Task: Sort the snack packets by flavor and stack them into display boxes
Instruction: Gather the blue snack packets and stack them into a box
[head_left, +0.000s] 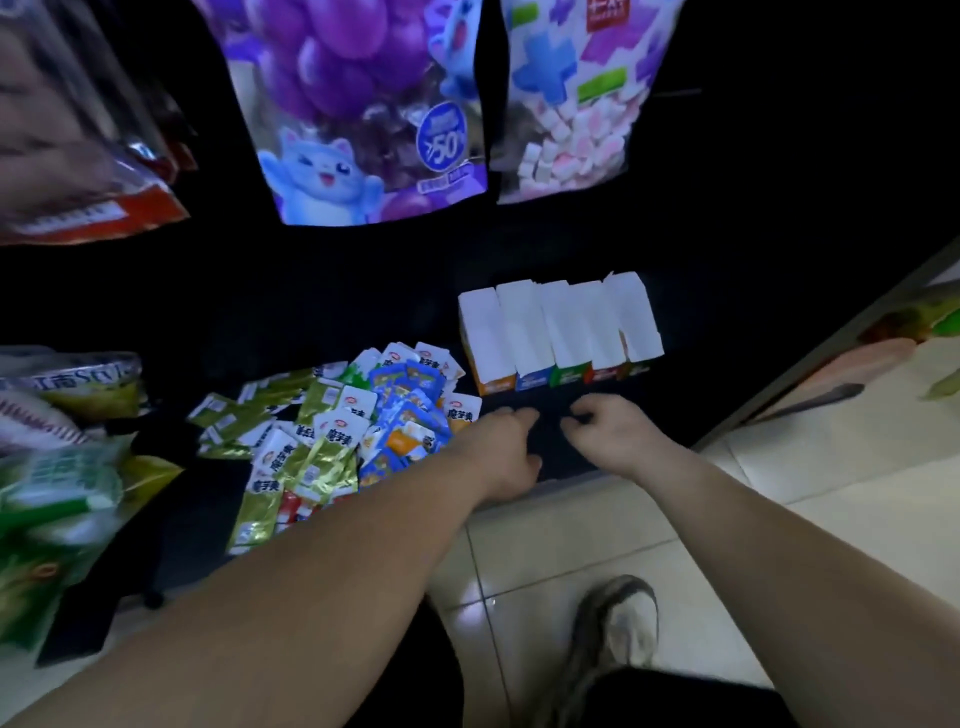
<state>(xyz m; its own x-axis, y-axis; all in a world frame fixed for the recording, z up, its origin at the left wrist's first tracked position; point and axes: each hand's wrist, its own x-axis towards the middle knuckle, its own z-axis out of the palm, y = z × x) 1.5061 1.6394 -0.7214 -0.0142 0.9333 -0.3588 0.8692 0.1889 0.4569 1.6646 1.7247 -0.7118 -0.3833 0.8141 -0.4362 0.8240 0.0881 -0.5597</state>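
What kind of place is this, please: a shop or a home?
Probably a small shop: large candy bags hang above a dark shelf, display boxes stand in a row, and snack packets lie piled beside them.

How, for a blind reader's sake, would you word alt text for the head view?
The left hand and right hand reach, holding nothing, toward five open display boxes on a dark shelf; mixed snack packets lie piled left of them.
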